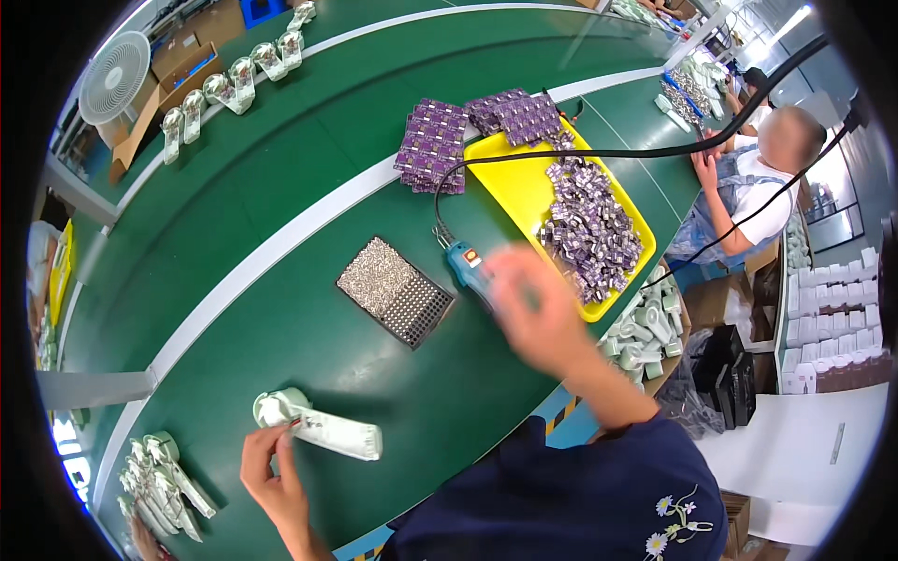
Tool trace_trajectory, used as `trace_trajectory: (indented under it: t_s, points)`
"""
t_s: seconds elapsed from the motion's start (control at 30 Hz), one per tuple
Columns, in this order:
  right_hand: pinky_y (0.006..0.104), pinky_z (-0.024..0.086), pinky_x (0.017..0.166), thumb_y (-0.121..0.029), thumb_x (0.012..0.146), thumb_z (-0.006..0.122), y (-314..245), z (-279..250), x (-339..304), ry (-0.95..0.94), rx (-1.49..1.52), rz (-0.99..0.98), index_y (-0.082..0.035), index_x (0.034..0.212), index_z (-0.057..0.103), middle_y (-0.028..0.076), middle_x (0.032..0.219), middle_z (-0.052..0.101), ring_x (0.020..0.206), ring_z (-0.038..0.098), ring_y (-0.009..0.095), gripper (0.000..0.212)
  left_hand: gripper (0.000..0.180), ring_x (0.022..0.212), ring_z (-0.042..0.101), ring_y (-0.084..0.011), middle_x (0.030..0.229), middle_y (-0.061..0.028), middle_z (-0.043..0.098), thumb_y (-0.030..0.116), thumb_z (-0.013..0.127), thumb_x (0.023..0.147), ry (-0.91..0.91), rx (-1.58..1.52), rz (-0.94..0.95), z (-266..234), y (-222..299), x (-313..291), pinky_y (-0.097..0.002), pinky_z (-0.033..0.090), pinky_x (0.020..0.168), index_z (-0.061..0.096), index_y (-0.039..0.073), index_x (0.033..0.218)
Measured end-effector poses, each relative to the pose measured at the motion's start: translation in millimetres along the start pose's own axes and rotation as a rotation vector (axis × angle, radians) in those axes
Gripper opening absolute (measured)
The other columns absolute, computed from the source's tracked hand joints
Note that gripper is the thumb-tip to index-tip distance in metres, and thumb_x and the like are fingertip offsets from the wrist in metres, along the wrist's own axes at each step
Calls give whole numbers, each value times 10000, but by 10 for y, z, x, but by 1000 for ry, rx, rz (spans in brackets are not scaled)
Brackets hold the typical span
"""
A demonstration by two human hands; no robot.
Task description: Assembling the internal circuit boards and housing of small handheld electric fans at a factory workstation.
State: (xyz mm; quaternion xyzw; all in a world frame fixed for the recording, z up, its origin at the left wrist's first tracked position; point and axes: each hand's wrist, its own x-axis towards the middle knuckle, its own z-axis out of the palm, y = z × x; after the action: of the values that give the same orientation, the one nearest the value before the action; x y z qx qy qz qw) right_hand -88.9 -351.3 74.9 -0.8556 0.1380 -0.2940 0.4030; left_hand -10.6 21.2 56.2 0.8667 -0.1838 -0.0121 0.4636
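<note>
My left hand [271, 467] is at the lower left, thumb and fingertips closed at the edge of a pale green plastic housing [337, 434]. The housing has a round end and a long handle-like part pointing right, just over the green table. A small reddish bit, perhaps a wire, shows by my fingertips. My right hand [538, 313], smeared by motion, is at the lower end of a teal corded electric screwdriver [466, 266]. Whether its fingers grip the tool cannot be made out. Left of the screwdriver lies a black perforated tray [418, 313], partly covered with small metal pieces [376, 271].
A yellow tray [510, 187] holds many small purple circuit boards [589, 224]; purple board panels [432, 140] are stacked beside it. More housings lie at lower left [159, 481] and in a box [650, 327] at right. A black cable [599, 152] crosses overhead. A co-worker [748, 178] sits at right.
</note>
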Motion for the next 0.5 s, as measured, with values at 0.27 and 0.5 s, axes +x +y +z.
trace_trajectory:
  t_s: [0.27, 0.5]
  points:
    - [499, 511, 850, -281, 885, 710, 1697, -1051, 1130, -3, -839, 216, -127, 1071, 765, 144, 1024, 739, 997, 680, 338, 247, 87, 803, 643, -203, 897, -124, 687, -45, 655, 893, -171, 23, 142, 121, 277, 286, -296, 500, 713, 706, -28, 962]
    - [469, 529, 873, -278, 870, 742, 2092, -840, 1383, -104, -804, 146, -80, 1026, 757, 171, 1093, 725, 992, 692, 351, 253, 66, 691, 623, -178, 842, -112, 658, -12, 679, 912, -242, -88, -24, 154, 108, 142, -296, 485, 624, 707, -13, 972]
